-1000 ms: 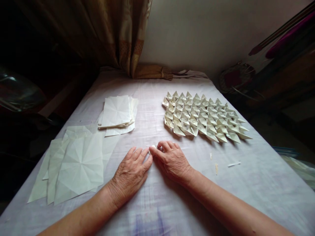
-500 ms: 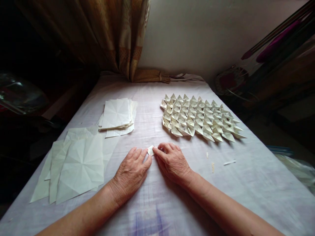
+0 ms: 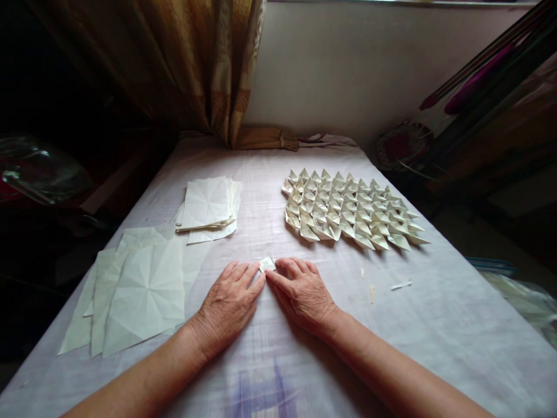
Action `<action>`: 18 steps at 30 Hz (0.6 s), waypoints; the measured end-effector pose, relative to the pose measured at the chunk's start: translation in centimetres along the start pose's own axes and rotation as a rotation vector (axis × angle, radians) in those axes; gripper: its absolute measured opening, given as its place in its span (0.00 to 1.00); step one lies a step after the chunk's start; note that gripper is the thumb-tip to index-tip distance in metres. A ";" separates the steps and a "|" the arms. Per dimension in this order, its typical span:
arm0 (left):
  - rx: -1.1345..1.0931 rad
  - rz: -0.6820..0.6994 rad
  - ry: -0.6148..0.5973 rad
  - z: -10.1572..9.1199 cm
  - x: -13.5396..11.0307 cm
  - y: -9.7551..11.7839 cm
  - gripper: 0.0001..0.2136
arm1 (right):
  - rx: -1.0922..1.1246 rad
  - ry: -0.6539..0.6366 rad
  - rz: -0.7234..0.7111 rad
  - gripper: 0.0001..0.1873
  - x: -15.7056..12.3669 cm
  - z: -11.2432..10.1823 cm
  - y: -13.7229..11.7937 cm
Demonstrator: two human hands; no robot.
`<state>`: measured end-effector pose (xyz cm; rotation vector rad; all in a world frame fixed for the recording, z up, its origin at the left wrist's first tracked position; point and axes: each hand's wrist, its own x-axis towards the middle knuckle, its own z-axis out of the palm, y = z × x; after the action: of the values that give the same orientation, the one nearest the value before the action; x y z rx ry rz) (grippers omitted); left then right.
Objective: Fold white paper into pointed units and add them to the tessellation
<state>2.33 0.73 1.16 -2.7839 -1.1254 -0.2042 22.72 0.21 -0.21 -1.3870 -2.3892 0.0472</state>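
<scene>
A small piece of folded white paper (image 3: 267, 265) lies on the cloth in front of me, held between the fingertips of both hands. My left hand (image 3: 230, 296) rests palm down, its index finger and thumb at the paper's left and lower edges. From the other side, my right hand (image 3: 304, 290) reaches in with bent fingers, index finger and thumb at the lower right edge. Farther back on the right stand many folded paper boats (image 3: 348, 210), set close together in rows. The fingers partly cover the folded paper.
Creased paper sheets (image 3: 148, 290) lie fanned out at the left, with a thicker paper stack (image 3: 206, 203) behind them. Paper scraps (image 3: 401, 285) lie right of my hands. A brown curtain (image 3: 230, 87) hangs onto the far end of the cloth-covered table (image 3: 435, 348).
My right fingers have shifted slightly left and down along the folded paper, so more of its top shows. The view has tilted up a little. The boats and sheets stay in place.
</scene>
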 end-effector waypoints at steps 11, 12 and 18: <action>-0.352 -0.218 -0.006 -0.6 2.5 -2.0 0.09 | 0.041 0.067 -0.006 0.16 0.0 0.7 0.4; -0.344 -0.281 -0.008 -0.5 2.9 -1.9 0.09 | 0.049 0.071 -0.005 0.16 -0.1 0.7 0.4; -0.361 -0.450 -0.014 -0.1 4.4 -0.9 0.04 | 0.233 0.126 -0.021 0.13 -0.2 0.7 0.8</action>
<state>4.84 4.36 2.08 -2.7708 -1.8752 -0.4756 23.29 0.55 -1.08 -1.2199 -2.2147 0.2186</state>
